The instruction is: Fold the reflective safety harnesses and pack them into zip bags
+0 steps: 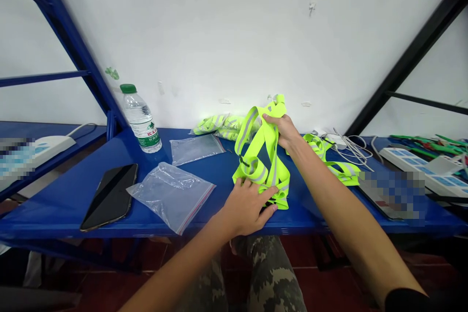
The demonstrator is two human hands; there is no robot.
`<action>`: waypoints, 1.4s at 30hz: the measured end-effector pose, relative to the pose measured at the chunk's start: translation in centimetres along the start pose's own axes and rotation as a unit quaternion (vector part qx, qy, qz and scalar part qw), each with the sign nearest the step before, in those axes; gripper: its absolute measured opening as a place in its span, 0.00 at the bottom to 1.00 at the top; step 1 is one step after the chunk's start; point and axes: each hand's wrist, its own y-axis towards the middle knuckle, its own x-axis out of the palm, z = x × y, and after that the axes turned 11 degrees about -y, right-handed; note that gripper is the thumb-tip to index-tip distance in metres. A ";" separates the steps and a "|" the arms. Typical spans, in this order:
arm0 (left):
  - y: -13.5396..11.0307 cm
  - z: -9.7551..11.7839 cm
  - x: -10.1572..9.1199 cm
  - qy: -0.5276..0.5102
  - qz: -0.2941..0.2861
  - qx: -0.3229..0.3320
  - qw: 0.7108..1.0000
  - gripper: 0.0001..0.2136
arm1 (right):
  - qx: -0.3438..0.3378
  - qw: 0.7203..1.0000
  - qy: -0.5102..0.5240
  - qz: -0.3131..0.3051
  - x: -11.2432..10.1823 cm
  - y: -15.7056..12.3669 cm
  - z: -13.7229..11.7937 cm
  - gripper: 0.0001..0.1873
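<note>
A neon yellow reflective strap harness (262, 175) with grey stripes is bunched at the front middle of the blue table. My right hand (285, 129) is closed on its upper part, lifting looped straps above the tabletop. My left hand (250, 207) is at its lower end by the table's front edge, fingers bent over the folded straps and thumb beside them. A small black piece shows on one strap. Left of my hands lie a clear zip bag (173, 192) and another zip bag (197, 149), both flat. Packed neon straps (224, 126) rest against the wall behind.
To the left are a black phone (109, 197) and a water bottle (142, 119) with a green cap. More loose neon straps (341, 171), a white cable (353, 151) and a power strip (426, 168) are at the right. Slanted metal frames flank the table (153, 223).
</note>
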 end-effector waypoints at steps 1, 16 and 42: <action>0.0 0.0 0.0 -0.001 0.001 0.001 1.000 0.21 | -0.002 1.000 0.003 0.010 0.2 0.3 0.1 0.12; 0.1 0.1 -0.1 0.006 -0.014 -0.019 1.000 0.22 | -0.308 0.647 -0.689 -0.111 1.8 -3.2 0.3 0.31; 0.0 0.1 0.1 -0.003 -0.016 -0.026 1.000 0.25 | -0.302 0.674 -0.668 -0.092 2.1 -2.7 3.0 0.13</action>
